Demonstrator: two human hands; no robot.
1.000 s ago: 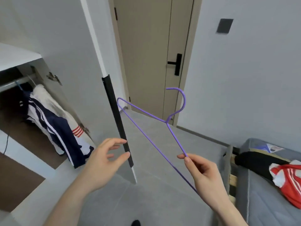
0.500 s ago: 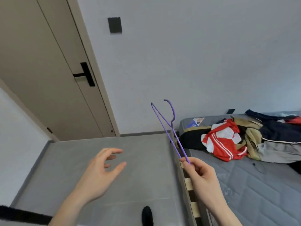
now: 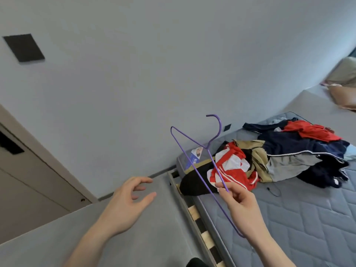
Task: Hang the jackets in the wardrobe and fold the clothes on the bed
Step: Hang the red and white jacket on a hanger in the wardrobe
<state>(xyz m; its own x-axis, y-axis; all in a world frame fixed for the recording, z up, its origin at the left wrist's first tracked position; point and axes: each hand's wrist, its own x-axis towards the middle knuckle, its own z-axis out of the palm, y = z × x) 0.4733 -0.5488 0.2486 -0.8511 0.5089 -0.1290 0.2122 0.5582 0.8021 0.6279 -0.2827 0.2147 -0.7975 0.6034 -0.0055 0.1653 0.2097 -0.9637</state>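
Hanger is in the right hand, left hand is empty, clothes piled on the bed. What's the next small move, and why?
Probably reach the left hand to the red and white jacket at the near edge of the clothes pile and lift it. That hand is open and free, while the right hand pinches the purple hanger, which carries nothing yet.

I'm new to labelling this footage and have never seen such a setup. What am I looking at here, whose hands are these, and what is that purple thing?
There is no machine: a person wears a camera on the head, looking forward and down. The right hand pinches a purple wire hanger by one arm, hook up. The left hand is open and holds nothing. On the bare grey mattress lies a heap of clothes, with a red-and-white striped jacket at the near end.
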